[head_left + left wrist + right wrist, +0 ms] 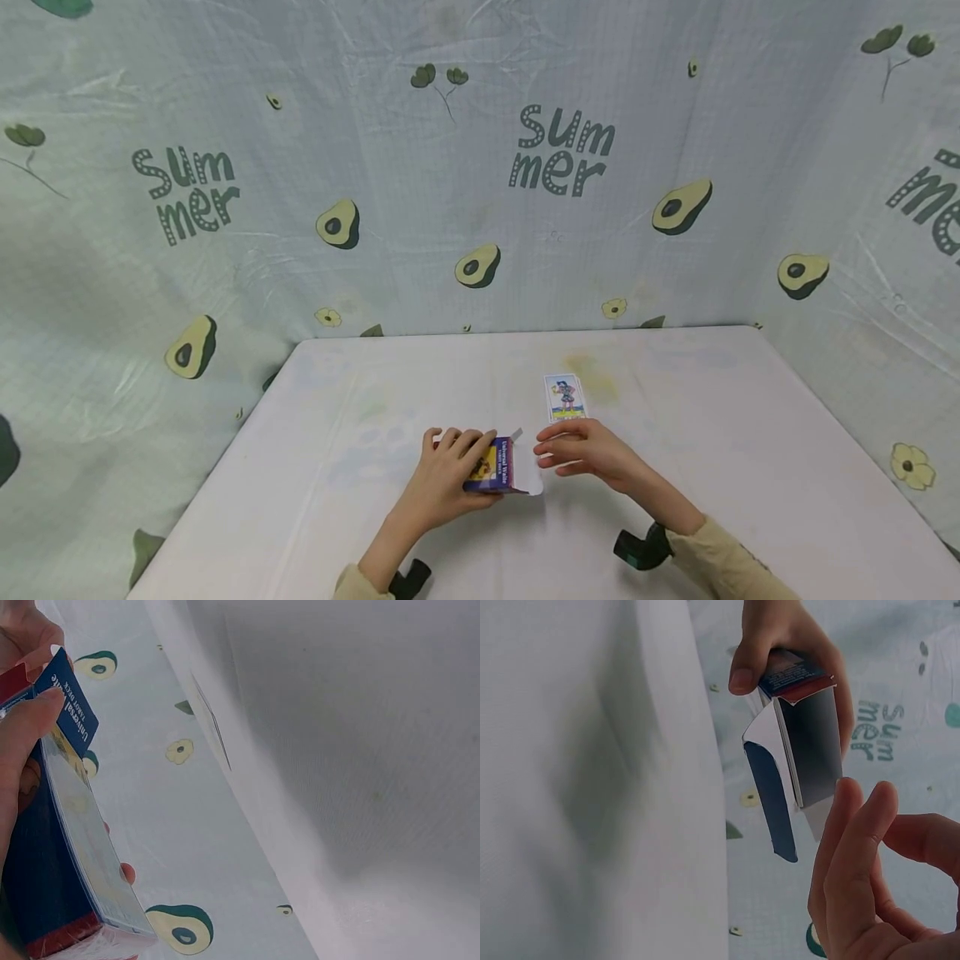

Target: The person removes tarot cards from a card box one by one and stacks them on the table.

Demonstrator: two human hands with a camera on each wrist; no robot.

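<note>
A blue and yellow tarot deck box (491, 468), lettered "Universal Waite" on its end, is gripped by my left hand (448, 477), with the fingers over the top and the thumb along the near side. Its end flap (69, 701) hangs out, and the open end faces right. Seen from the right wrist, the box's inside (815, 750) is dark, with pale edges along one wall. My right hand (588, 454) hovers just right of that end, its fingers loosely bent and holding nothing. Just beyond it, a tarot card (565, 395) with a figure on it lies face up.
The table (375, 533) has a white cover with faint coloured stains. Behind it and at both sides hangs a pale curtain (390, 167) printed with avocados and "summer". Dark wrist-camera mounts (642, 548) stick out below both wrists.
</note>
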